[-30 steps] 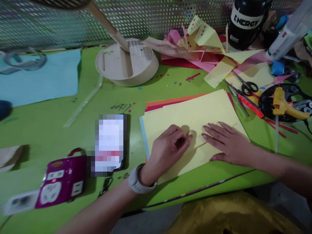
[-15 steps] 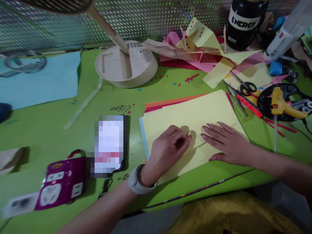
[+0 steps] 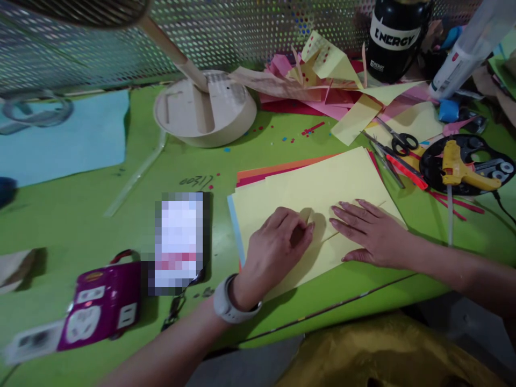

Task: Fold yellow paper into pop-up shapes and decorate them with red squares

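Note:
A yellow paper sheet (image 3: 322, 183) lies on top of a stack of coloured sheets on the green table (image 3: 121, 215). My left hand (image 3: 274, 247), with a pale watch at the wrist, rests on the sheet with its fingers curled and thumb and fingertips pinched against the paper at a fold. My right hand (image 3: 371, 231) lies flat on the same sheet just to the right, fingers spread and pressing it down. A crease line runs between the two hands.
A phone (image 3: 179, 242) and a purple power strip (image 3: 99, 306) lie left. A round fan base (image 3: 205, 110) stands behind. Paper scraps (image 3: 322, 80), scissors (image 3: 397, 141), a yellow glue gun (image 3: 459, 164), a black bottle (image 3: 393, 37) crowd the right rear.
Both hands stay in place on the yellow sheet. The whole view has shifted slightly left and down as my head moved.

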`<state>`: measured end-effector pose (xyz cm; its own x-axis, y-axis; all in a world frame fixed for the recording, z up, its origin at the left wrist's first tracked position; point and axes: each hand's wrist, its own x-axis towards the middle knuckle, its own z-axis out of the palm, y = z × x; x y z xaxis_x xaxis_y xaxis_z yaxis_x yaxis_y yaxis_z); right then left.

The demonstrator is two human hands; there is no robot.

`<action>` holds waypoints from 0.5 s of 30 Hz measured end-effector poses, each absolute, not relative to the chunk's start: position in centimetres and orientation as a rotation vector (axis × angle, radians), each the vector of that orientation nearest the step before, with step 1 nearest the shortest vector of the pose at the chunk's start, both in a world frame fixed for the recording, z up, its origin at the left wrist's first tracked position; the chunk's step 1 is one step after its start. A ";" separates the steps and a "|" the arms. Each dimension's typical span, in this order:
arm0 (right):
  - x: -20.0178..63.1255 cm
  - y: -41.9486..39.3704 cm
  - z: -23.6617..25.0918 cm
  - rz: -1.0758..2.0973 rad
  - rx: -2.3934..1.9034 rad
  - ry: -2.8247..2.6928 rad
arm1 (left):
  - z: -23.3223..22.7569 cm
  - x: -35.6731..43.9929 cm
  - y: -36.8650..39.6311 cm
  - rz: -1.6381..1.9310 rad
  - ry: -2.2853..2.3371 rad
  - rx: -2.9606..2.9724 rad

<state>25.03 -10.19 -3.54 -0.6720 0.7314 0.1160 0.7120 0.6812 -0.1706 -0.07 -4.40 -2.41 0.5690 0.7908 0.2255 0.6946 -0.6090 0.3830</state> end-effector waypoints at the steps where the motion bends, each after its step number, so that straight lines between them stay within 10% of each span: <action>1: 25.0 -10.2 -3.6 0.168 -1.176 -2.711 | -2.5 -0.1 -4.4 0.537 1.259 2.622; 15: 25.7 -9.3 -4.0 0.275 -1.262 -2.767 | -2.9 0.0 -2.7 0.121 0.409 2.938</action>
